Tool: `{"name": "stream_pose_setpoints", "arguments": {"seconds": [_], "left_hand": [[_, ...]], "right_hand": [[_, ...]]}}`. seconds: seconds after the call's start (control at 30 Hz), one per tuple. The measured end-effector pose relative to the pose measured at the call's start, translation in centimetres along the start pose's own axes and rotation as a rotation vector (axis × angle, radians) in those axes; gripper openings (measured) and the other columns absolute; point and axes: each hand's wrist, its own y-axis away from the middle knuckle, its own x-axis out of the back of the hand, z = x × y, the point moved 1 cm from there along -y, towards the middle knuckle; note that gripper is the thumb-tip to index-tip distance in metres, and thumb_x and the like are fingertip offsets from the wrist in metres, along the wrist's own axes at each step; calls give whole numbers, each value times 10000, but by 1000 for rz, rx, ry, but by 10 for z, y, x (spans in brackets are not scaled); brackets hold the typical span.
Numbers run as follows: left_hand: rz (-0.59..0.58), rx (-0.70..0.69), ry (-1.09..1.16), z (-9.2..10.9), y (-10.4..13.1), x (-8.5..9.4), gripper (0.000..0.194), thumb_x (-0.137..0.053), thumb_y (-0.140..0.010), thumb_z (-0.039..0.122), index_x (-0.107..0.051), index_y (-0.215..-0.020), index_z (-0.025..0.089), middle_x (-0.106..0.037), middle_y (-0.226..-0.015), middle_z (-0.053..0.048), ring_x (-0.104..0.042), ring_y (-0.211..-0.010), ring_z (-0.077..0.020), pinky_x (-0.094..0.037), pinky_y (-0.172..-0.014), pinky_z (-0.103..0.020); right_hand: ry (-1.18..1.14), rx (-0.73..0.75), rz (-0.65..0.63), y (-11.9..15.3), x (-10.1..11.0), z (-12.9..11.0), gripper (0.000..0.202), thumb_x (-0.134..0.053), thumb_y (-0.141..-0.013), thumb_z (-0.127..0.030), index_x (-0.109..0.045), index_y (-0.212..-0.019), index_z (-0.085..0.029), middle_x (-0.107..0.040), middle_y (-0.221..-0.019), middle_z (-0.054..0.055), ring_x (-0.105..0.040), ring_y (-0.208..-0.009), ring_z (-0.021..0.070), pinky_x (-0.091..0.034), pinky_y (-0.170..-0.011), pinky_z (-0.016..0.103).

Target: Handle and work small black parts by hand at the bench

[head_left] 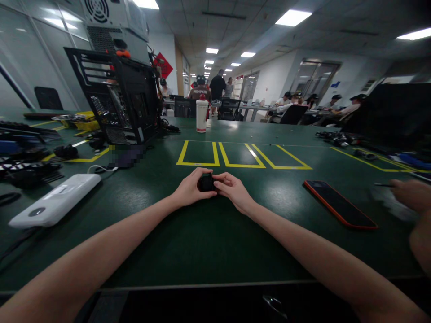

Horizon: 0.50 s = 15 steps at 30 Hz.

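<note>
A small black block-shaped object (206, 182) is held between my two hands over the middle of the green table (215, 242). My left hand (191, 186) curls around its left side, thumb below and fingers above. From the right, my right hand (232, 188) pinches its edge with thumb and fingertips. The fingers cover part of the object, and its exact kind does not show. Just beyond the hands, yellow tape outlines (197, 164) mark the tabletop.
A white power bank (57, 199) lies at left, near an open black computer case (124, 98) and cables. A white bottle (201, 115) stands behind the tape. At right lie an orange-edged phone (340, 204) and another person's blurred hand (411, 195).
</note>
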Motion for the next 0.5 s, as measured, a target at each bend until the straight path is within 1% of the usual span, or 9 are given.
{"name": "stream_pose_setpoints", "arguments": {"seconds": [0.1,0.23,0.37,0.5], "left_hand": [[1,-7,1,0,0,0,567,-667,-649,355,-419,-1139,216,-488,-1120,-82,-501,-1022,-236,-424,-853,-410],[-4,-2,4,2,0,1,561,-668,-647,362,-425,-1134,223,-493,-1111,-79,-505,-1016,-239,-430,-841,-411],[1,6,6,4,1,2,554,-672,-642,348,-430,-1124,221,-494,-1110,-81,-509,-1011,-242,-436,-826,-409],[9,22,9,4,0,2,549,-673,-640,344,-435,-1119,222,-505,-1096,-77,-521,-991,-243,-444,-810,-410]], "right_hand": [[-8,-4,-3,-1,0,1,266,-623,-692,-263,-569,-952,-239,-593,-974,23,-568,-895,154,-463,-783,337],[-17,-18,-34,-1,2,1,355,-622,-693,-251,-549,-1039,-240,-580,-1062,41,-549,-975,168,-439,-852,355],[-14,22,-53,0,2,-1,337,-645,-668,-217,-566,-996,-217,-575,-1073,31,-532,-1016,161,-391,-926,355],[-21,7,-34,1,1,-2,282,-627,-688,-273,-567,-960,-223,-588,-1015,22,-542,-981,159,-421,-882,354]]}}
